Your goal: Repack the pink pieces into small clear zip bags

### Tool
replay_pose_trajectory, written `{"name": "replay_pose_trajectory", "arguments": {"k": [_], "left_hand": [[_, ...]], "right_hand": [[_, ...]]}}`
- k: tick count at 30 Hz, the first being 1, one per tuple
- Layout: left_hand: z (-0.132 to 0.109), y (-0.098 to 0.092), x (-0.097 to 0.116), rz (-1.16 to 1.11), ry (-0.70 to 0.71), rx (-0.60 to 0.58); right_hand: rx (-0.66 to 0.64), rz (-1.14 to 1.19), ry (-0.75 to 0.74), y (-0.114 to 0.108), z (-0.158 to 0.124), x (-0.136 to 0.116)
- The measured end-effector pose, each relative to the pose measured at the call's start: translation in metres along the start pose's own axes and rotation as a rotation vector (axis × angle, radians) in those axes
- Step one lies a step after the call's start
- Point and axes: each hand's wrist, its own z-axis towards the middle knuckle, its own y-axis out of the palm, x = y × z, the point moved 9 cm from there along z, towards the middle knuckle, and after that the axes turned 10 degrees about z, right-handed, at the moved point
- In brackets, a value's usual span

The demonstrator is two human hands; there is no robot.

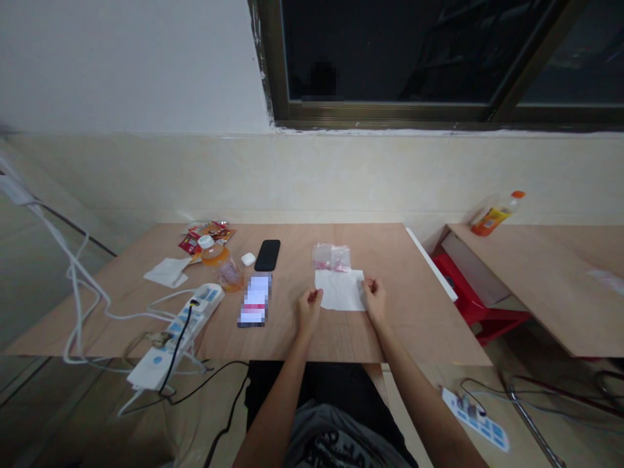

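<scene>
A white paper sheet [341, 290] lies spread out in front of me, nearly flat on the wooden table [341, 338]. At its left edge my left hand [310, 311] is closed, with thumb and fingertips pinching the paper. My right hand [375, 300] has its fingers curled in at the sheet's right edge and pinches it there. Just beyond the far edge of the paper are small clear plastic bags [331, 257] with reddish bits inside.
To the left are a lit phone [255, 299], a dark phone [268, 255], a white case [248, 259], an orange drink bottle [221, 263], snack packets [207, 233], folded tissue [168, 272] and a corded power strip [180, 338]. A second table [546, 279] holds another bottle [497, 213]; a red stool [480, 312] stands between.
</scene>
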Motion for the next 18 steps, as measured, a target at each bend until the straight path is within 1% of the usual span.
{"name": "replay_pose_trajectory", "arguments": {"k": [4, 10, 18], "left_hand": [[0.0011, 0.0008, -0.0022, 0.002, 0.001, 0.008], [0.0025, 0.0017, -0.0059, 0.024, 0.032, 0.004], [0.0016, 0.0028, -0.0043, 0.005, 0.018, -0.013]], "right_hand": [[0.021, -0.012, 0.005, -0.0006, 0.0023, -0.003], [-0.023, -0.071, -0.006, 0.0013, 0.0001, -0.0039], [-0.033, -0.111, -0.013, 0.0028, 0.0003, -0.0044]]}}
